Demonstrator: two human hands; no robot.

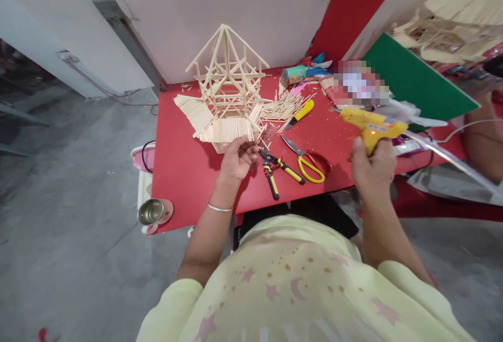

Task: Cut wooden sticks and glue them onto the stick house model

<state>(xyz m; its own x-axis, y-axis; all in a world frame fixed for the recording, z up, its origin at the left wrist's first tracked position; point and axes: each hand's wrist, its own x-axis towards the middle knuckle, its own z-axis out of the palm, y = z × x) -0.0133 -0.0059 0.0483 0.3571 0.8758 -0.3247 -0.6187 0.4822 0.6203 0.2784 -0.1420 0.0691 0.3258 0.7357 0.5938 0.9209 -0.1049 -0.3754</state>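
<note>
A yellow hot glue gun (367,122) is gripped in my right hand (373,166), raised above the table's right part. Its nozzle points left, a small light glows on its body, and a long clear glue stick (451,156) sticks out behind. My left hand (239,160) is at the front edge of a pavilion-like model (228,85) built from thin wooden sticks. The fingers of that hand are curled together; whatever is between them is too small to make out. Just right of it lie yellow-and-black pliers (277,166) and scissors (306,161) with yellow and red handles.
On the red table (176,185) are a pile of loose sticks (288,103), a yellow utility knife (302,114) and a green can (294,75). A metal mug (153,213) stands at the front left corner. A green board (416,77) leans at right, near another person's arm (485,140).
</note>
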